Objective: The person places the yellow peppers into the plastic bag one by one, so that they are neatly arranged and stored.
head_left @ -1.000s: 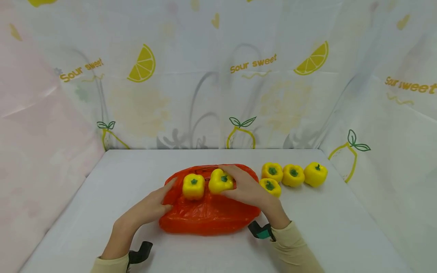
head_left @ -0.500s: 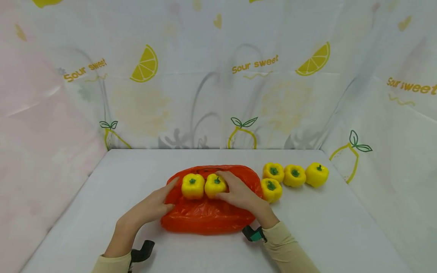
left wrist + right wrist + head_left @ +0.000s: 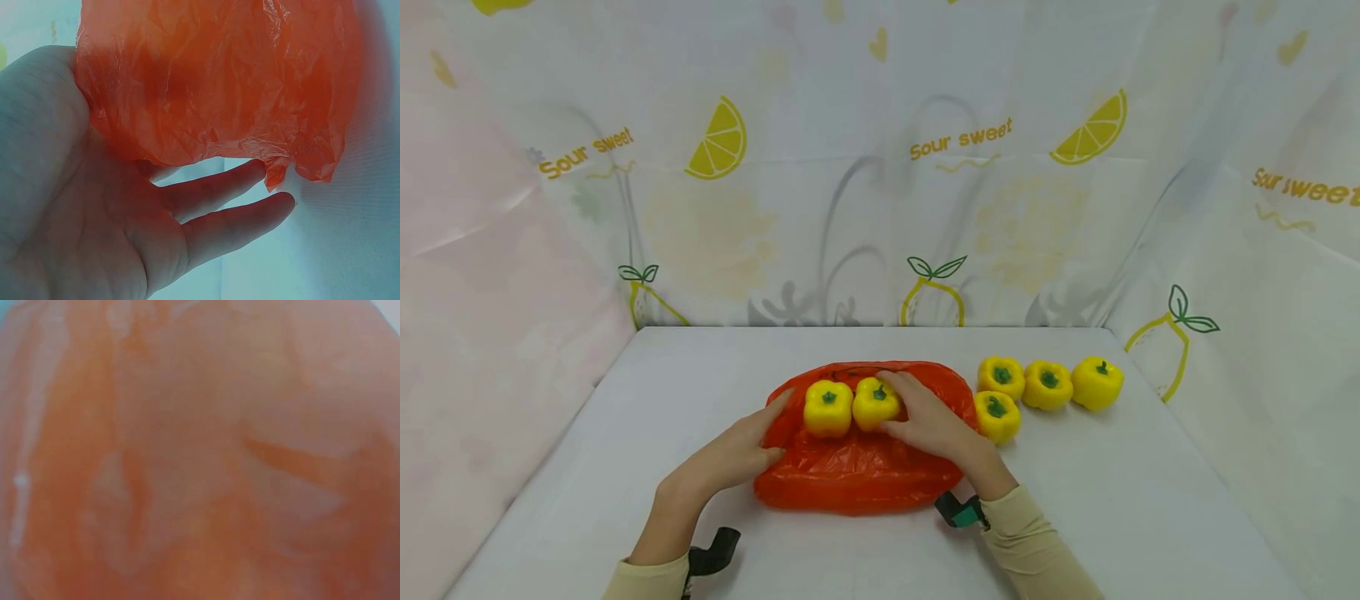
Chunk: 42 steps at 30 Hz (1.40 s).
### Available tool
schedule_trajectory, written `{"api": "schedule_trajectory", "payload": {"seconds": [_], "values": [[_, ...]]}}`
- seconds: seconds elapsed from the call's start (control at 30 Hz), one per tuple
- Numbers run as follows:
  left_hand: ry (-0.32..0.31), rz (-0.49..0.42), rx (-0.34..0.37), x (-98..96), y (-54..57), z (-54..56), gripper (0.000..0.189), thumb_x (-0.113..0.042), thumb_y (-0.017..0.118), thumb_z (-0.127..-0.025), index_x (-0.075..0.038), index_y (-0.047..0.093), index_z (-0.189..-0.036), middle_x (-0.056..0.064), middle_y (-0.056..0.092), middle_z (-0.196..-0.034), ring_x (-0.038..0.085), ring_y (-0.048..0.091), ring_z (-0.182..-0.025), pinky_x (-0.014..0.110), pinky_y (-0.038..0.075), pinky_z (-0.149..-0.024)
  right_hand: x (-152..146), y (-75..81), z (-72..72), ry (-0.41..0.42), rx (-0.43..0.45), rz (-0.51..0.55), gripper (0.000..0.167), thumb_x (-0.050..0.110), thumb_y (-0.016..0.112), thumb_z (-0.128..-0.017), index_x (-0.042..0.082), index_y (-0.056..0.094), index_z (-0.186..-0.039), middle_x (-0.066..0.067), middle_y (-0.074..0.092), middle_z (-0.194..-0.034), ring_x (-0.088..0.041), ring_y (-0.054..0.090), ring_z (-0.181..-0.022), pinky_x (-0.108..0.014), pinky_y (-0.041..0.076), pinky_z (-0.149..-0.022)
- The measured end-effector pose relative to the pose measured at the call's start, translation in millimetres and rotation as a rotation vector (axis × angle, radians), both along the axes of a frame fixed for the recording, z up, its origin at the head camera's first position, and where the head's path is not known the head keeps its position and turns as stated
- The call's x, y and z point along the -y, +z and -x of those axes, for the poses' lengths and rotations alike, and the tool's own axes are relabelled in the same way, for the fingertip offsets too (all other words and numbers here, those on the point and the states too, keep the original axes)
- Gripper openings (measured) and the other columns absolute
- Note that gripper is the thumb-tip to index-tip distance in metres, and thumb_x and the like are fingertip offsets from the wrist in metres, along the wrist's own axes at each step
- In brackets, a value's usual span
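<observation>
We hold our bare left hand (image 3: pixel 741 447) with fingers (image 3: pixel 234 228) nearly straight and separated. Our bare right hand (image 3: pixel 931 421) curves, thumb (image 3: pixel 904 430) opposite its fingers; our beige-sleeved forearms (image 3: pixel 1041 546) extend behind the fingers.

The right wrist view is almost filled by blurred orange-red plastic (image 3: pixel 56 487), marked by darker folds (image 3: pixel 287 459) and, at left, a pale glossy streak (image 3: pixel 19 512).

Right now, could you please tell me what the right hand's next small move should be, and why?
The right hand should probably release the yellow pepper it holds, since that pepper appears to rest on the red bag already, beside another pepper.
</observation>
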<state>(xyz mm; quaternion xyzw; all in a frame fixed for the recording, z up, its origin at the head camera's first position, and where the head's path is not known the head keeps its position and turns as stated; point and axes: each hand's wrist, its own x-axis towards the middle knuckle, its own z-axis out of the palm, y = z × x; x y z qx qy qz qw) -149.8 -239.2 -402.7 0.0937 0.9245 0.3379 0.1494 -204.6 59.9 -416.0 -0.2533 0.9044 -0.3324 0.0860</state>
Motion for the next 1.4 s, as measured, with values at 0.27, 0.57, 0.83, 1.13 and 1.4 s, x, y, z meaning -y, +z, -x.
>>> {"api": "schedule_trajectory", "payload": {"seconds": [0.27,0.57,0.83,1.13,1.4], "values": [[-0.002,-0.002,0.004,-0.4,-0.6,0.3,0.079,-0.013,0.058,-0.095,-0.016,0.015,-0.161,0.015,0.032,-0.161,0.041,0.03,-0.148,0.065,0.029,-0.116,-9.6,14.9,-2.5,-0.009,-0.034,-0.056,0.071,0.029,0.072,-0.09,0.025,0.038,-0.152,0.0,0.043,-0.154,-0.022,0.047,-0.137,-0.048,0.044,-0.113],[0.0,0.011,0.002,0.4,-0.8,0.1,0.079,-0.015,0.06,-0.095,-0.014,0.015,-0.16,0.016,0.032,-0.161,0.042,0.031,-0.147,0.065,0.031,-0.115,-28.4,31.3,-4.0,-0.008,-0.027,-0.015,0.065,0.027,0.071,-0.091,0.023,0.042,-0.15,0.003,0.047,-0.152,-0.021,0.044,-0.141,-0.05,0.042,-0.114],[-0.005,0.015,-0.001,0.8,-0.1,-0.2,0.079,-0.015,0.059,-0.095,-0.014,0.014,-0.161,0.017,0.033,-0.16,0.042,0.031,-0.147,0.065,0.03,-0.115,-54.5,50.5,-6.0,-0.053,0.021,0.037,0.062,0.026,0.068,-0.093,0.022,0.044,-0.149,-0.001,0.047,-0.152,-0.029,0.044,-0.14,-0.057,0.04,-0.114],[-0.012,0.008,-0.01,0.4,0.9,-0.6,0.079,-0.014,0.058,-0.095,-0.014,0.014,-0.161,0.018,0.033,-0.16,0.042,0.031,-0.147,0.065,0.029,-0.116,-80.3,60.5,-3.1,-0.074,-0.032,0.072,0.059,0.019,0.067,-0.093,0.015,0.046,-0.148,-0.008,0.053,-0.147,-0.033,0.052,-0.132,-0.057,0.043,-0.11],[-0.01,0.008,-0.012,0.2,0.1,-0.2,0.079,-0.015,0.059,-0.095,-0.016,0.015,-0.161,0.017,0.033,-0.16,0.042,0.031,-0.147,0.065,0.03,-0.116,-104.7,66.1,-7.0,-0.113,0.077,0.04,0.056,0.02,0.065,-0.091,0.019,0.049,-0.145,-0.01,0.056,-0.142,-0.038,0.05,-0.133,-0.057,0.049,-0.104]]}}
